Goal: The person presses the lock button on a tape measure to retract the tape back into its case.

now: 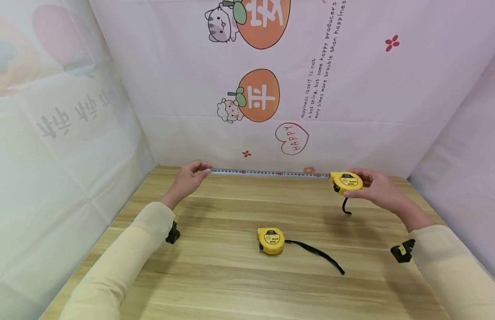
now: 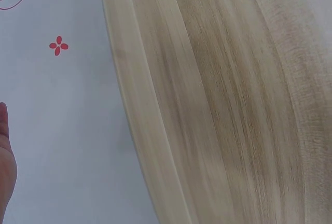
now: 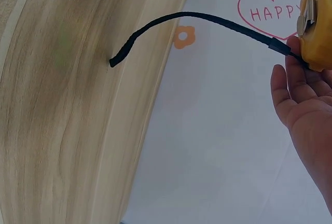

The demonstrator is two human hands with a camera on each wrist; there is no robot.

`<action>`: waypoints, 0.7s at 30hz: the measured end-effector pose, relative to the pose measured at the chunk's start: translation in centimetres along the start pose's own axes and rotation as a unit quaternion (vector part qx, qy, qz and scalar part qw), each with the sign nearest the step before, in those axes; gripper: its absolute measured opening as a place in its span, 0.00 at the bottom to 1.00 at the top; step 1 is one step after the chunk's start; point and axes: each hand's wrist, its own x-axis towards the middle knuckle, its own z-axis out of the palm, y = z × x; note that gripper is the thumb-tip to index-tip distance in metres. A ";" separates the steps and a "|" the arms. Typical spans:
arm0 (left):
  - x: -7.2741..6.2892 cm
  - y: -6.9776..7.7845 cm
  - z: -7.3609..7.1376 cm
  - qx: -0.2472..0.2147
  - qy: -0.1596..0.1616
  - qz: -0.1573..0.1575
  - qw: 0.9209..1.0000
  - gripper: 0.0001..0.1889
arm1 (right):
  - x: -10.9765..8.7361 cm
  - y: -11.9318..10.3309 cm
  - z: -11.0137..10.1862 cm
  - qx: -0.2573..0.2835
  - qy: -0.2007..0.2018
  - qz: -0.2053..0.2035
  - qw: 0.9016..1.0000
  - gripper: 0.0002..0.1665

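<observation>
In the head view my right hand (image 1: 375,189) grips a yellow tape measure (image 1: 346,183), whose black strap (image 1: 345,206) dangles below it. The blade (image 1: 267,173), white with numbers, stretches left from its case along the table's back edge. At the blade's far end, my left hand (image 1: 191,178) pinches the tip between thumb and fingers. The right wrist view shows the yellow case (image 3: 317,27) with its metal clip, my right fingers curled about it. Only a sliver of the left hand (image 2: 6,167) appears in the left wrist view; the blade is out of that frame.
A second yellow tape measure (image 1: 271,241) lies on the wooden table (image 1: 215,275), its black strap (image 1: 317,252) trailing right. Behind the table's back edge rises a printed white cloth (image 1: 183,120), with further cloth walls at left and right.
</observation>
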 end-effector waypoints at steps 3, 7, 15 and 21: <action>0.1 0.1 0.2 -0.003 0.000 0.005 1.000 0.12 | 0.1 -0.1 0.0 0.003 -0.002 -0.001 1.000 0.46; 0.2 0.1 0.3 -0.007 0.002 0.007 1.000 0.11 | 0.2 -0.2 0.1 0.004 -0.003 -0.001 1.000 0.47; 0.2 0.3 0.5 -0.021 0.000 -0.009 1.000 0.10 | 0.3 -0.3 0.4 0.009 -0.001 -0.005 1.000 0.46; 0.2 0.6 0.7 -0.021 -0.003 -0.015 1.000 0.11 | 0.3 -0.5 0.6 0.015 -0.005 -0.005 1.000 0.47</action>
